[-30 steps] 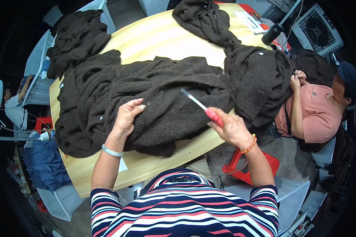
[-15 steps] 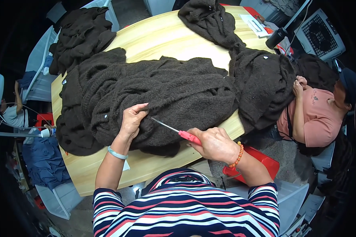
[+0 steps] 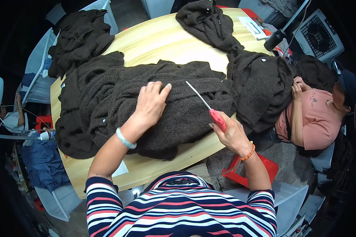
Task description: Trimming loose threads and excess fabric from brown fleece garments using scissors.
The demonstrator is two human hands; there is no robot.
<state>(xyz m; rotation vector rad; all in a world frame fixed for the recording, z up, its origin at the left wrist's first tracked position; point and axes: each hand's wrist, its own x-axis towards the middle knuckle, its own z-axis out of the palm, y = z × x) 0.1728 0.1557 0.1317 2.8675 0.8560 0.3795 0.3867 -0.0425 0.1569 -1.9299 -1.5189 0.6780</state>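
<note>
A dark brown knit garment (image 3: 186, 114) lies in thick folds across the near side of the table. My left hand (image 3: 152, 100) is on top of it, back upward, with bent fingers gathered on the cloth and the thumb off to their right. My fingertips are partly hidden. To the right, my right hand (image 3: 232, 132) is closed round red-handled scissors (image 3: 216, 117). Their long thin metal blades are together and point up and left over the garment. Small pale tags or bits (image 3: 104, 121) show on the knit.
The wooden table (image 3: 146, 37) carries more brown knits (image 3: 261, 87) at right and far side. A co-worker in a pink top (image 3: 316, 114) sits at right, hands on brown cloth. A black bottle (image 3: 275, 39) stands far right. Blue cloth (image 3: 45, 164) fills a bin at left.
My left hand has moved up and right over the garment, turning its back upward. My right hand has drawn the scissors to the right, and their tip now points more upward.
</note>
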